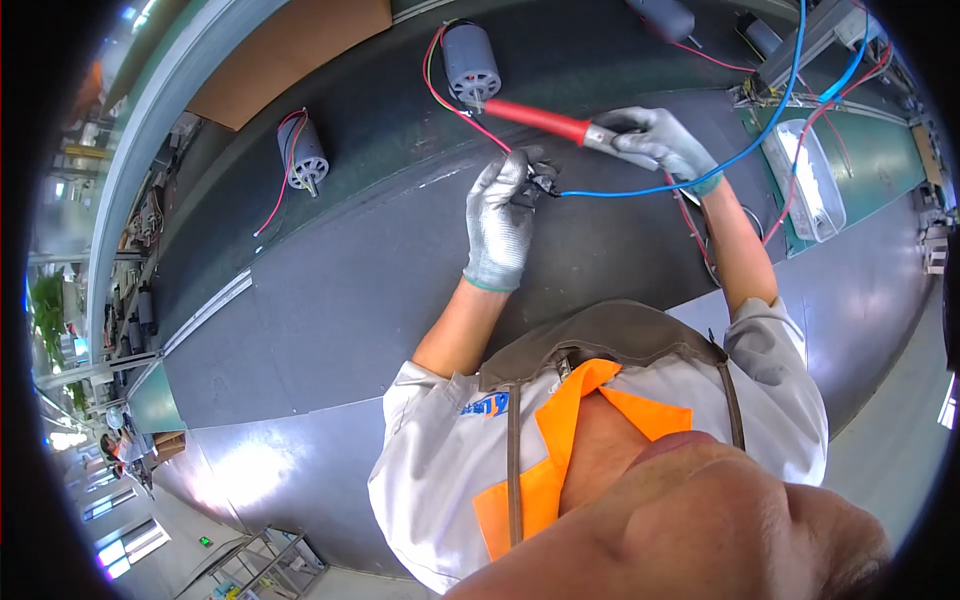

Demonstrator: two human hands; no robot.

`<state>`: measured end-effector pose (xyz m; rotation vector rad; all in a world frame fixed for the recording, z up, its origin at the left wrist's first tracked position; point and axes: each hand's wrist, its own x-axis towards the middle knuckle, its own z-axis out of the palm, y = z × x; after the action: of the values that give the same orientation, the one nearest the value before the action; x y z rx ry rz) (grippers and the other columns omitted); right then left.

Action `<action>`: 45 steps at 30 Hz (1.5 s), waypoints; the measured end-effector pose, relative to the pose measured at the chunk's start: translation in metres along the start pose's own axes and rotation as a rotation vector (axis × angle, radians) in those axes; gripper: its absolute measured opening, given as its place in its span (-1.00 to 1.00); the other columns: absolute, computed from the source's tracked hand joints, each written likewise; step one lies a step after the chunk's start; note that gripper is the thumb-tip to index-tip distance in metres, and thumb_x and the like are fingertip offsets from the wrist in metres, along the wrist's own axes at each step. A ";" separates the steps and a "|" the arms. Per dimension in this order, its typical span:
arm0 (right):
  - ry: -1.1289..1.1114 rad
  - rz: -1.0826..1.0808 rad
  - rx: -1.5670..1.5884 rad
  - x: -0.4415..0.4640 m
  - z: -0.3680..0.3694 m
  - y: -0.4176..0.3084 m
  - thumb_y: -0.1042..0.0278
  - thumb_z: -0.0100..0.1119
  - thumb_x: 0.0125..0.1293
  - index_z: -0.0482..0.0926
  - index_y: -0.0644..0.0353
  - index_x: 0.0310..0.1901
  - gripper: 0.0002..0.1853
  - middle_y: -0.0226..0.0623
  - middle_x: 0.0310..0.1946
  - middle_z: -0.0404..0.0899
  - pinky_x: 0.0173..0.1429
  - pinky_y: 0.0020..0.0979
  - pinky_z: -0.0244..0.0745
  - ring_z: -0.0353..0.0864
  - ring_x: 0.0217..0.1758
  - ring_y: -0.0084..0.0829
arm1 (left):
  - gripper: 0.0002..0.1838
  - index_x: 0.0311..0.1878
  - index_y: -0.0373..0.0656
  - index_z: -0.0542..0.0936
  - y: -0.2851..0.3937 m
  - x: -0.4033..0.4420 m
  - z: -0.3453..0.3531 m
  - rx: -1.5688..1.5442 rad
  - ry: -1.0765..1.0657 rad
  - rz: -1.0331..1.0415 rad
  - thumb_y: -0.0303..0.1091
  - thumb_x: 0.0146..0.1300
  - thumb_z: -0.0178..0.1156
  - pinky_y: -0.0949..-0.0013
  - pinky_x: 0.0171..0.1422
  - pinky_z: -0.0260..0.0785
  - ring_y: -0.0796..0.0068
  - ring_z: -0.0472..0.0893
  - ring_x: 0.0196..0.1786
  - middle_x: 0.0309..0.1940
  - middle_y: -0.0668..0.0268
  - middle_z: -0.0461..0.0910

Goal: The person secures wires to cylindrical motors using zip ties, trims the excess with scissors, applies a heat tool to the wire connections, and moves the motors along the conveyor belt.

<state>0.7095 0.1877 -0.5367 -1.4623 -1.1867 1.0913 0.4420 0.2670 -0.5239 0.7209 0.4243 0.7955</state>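
Note:
A grey cylindrical motor (470, 58) lies on the dark work surface at the top, its shaft pointing toward me. Red and yellow-green wires (433, 75) run from it to my left hand (500, 220). That gloved hand is closed around a small dark connector-like piece (543, 180), partly hidden by the fingers, where a blue cable (640, 193) ends. My right hand (665, 145), also gloved, grips a tool with a long red rod (535, 118) and a metal part near the fingers. The rod's far end lies at the motor shaft; contact is unclear.
Another grey motor (302, 155) with a loose red wire lies to the left. More motors (665, 18) are at the top right. A clear plastic tray (818, 195) stands at right, near a metal post. Cardboard (290, 60) sits at the upper left.

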 end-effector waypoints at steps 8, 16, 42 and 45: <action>0.163 -0.057 -0.533 -0.002 0.021 -0.015 0.35 0.31 0.22 0.64 0.28 0.02 -0.66 -0.17 -0.19 0.71 0.03 -0.30 0.58 0.70 -0.13 -0.34 | -0.66 0.11 -0.30 0.57 -0.014 0.009 -0.010 -0.155 0.005 -0.097 -0.29 0.39 0.22 0.15 0.21 0.43 0.37 0.57 -0.09 -0.18 0.29 0.58; 0.587 0.345 -1.265 -0.105 -0.042 -0.009 0.40 0.26 0.12 0.56 0.24 0.14 -0.52 0.07 -0.03 0.68 0.06 -0.11 0.56 0.71 -0.07 -0.04 | -0.70 -0.01 -0.29 0.58 -0.025 0.015 -0.007 -0.082 0.009 -0.190 -0.20 0.47 0.17 0.22 0.10 0.52 0.32 0.66 -0.08 -0.19 0.23 0.64; 0.486 0.141 -1.450 0.136 -0.203 0.068 0.33 0.14 0.30 0.14 -0.15 0.56 -0.22 0.04 -0.16 0.67 0.00 0.02 0.59 0.70 -0.11 0.01 | -0.38 0.33 -0.10 0.42 -0.079 0.075 -0.014 1.701 -0.424 0.667 -0.28 0.18 0.33 -0.03 0.45 0.20 0.08 0.42 0.33 0.24 0.14 0.44; 0.528 0.115 -1.308 0.168 -0.235 0.092 0.45 0.07 0.31 0.02 -0.21 0.60 -0.16 0.05 -0.20 0.68 -0.04 -0.05 0.60 0.72 -0.18 0.01 | -0.46 0.31 -0.10 0.46 -0.084 0.084 -0.017 1.601 -0.379 0.637 -0.32 0.25 0.29 -0.01 0.43 0.24 0.08 0.45 0.30 0.21 0.12 0.48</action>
<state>0.9778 0.3154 -0.5993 -2.5719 -1.4573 -0.2155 0.5265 0.2975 -0.6023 2.5475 0.4334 0.7614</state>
